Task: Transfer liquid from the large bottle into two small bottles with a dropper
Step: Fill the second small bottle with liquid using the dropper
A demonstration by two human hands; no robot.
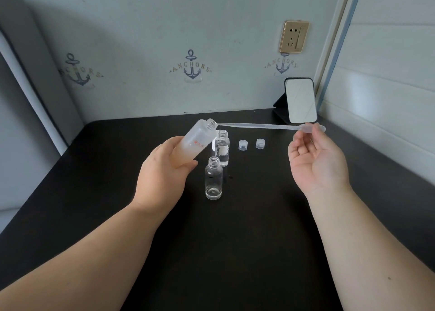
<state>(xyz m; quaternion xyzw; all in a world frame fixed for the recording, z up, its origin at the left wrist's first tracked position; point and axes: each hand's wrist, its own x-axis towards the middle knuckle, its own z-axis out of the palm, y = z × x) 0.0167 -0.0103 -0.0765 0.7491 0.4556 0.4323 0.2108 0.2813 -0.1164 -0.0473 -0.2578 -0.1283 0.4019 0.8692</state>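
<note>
My left hand (164, 169) grips the large frosted bottle (197, 141), tilted with its open mouth up and to the right. My right hand (315, 155) pinches the bulb of a clear plastic dropper (270, 126), held almost level, its thin tip at the large bottle's mouth. Two small clear glass bottles stand uncapped on the black table (235, 240): the near one (213, 179) just right of my left hand, the far one (223, 149) behind it, with some liquid and a label.
Two small translucent caps (243, 145) (260, 143) lie behind the bottles. A small mirror (300, 100) on a black stand leans at the back right corner. A few drops (230, 177) wet the table beside the near bottle. Walls close the back and right.
</note>
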